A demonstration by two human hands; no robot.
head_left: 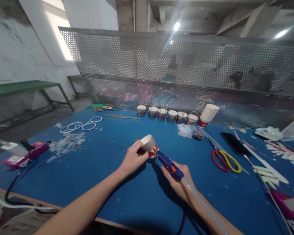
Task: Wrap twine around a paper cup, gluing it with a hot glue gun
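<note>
My left hand (132, 159) grips a short paper cup (148, 143) wrapped in grey twine, tilted on its side above the blue table (93, 176). My right hand (180, 182) holds a blue hot glue gun (169, 164) with a clear glue stick trailing from its back. The gun's nozzle touches the red-and-white lower part of the cup. A black cord runs from the gun under my right wrist.
A row of several wrapped cups (165, 114) and a stack of paper cups (209, 115) stand along the perforated metal screen (161, 65). Scissors (225, 160), a phone (235, 144), white rings (80, 125), paper scraps and a pink glue gun (26, 155) lie about.
</note>
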